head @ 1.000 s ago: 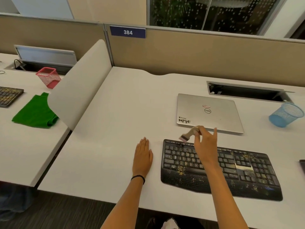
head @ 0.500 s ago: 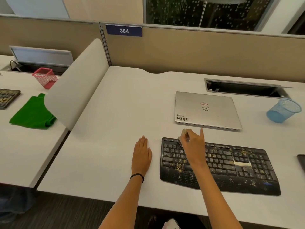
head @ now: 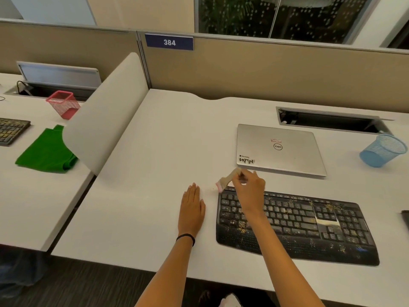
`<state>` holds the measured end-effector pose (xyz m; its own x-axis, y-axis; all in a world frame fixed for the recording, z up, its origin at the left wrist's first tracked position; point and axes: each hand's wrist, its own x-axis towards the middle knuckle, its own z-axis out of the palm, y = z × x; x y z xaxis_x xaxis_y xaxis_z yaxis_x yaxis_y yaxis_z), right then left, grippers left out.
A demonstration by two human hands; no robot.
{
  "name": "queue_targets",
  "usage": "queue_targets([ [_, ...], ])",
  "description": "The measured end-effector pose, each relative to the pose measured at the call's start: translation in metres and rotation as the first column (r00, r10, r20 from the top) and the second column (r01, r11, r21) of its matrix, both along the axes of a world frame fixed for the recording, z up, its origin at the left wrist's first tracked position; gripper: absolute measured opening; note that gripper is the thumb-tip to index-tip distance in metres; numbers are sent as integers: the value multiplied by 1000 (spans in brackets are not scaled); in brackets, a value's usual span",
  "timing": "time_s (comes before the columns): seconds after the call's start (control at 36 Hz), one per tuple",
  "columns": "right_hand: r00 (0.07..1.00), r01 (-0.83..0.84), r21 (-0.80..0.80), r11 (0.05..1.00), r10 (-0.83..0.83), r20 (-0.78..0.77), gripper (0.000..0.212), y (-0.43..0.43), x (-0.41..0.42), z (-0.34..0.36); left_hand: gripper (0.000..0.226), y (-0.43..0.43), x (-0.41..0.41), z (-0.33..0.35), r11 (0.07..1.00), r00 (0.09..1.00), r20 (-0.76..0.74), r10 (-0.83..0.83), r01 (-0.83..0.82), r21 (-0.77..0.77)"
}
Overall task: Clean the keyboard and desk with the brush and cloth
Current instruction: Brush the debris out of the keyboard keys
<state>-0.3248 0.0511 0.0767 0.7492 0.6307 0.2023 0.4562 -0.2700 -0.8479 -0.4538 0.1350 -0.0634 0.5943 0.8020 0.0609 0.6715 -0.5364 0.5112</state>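
A black keyboard (head: pixel 309 227) speckled with yellow crumbs lies on the white desk (head: pixel 159 165). My right hand (head: pixel 249 192) pinches a small brush (head: pixel 225 180) over the keyboard's top-left corner, bristle end down and to the left at the keyboard's edge. My left hand (head: pixel 192 209) rests flat on the desk just left of the keyboard, fingers straight. A green cloth (head: pixel 44 151) lies on the neighbouring desk at the left, beyond a curved divider (head: pixel 104 120).
A closed silver laptop (head: pixel 278 149) sits behind the keyboard. A blue mesh cup (head: pixel 382 150) lies tipped at the right. A cable slot (head: pixel 329 120) opens at the back. On the left desk stand a pink mesh cup (head: pixel 64 104) and another keyboard (head: pixel 12 130).
My right hand has swept the brush back and forth at the keyboard's top-left corner, ending with the bristles at the left edge. My left hand has stayed flat on the desk.
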Motion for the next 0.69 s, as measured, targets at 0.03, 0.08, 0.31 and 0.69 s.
queue_targets([
  [0.03,1000,28,25,999,-28,1,13,-3,3,2,51,0,0,0,1000,1000,4,-3,3,0],
  [0.08,996,79,50,996,-81,44,11,-12,9,6,51,0,0,1,1000,1000,6,-9,9,0],
  [0.31,937,162,-137,977,-109,332,17,-42,31,-9,52,0,-1,-1,1000,1000,-4,-18,18,6],
  [0.69,998,56,42,998,-57,16,8,-30,23,0,52,1,-1,-1,1000,1000,-15,-11,11,2],
])
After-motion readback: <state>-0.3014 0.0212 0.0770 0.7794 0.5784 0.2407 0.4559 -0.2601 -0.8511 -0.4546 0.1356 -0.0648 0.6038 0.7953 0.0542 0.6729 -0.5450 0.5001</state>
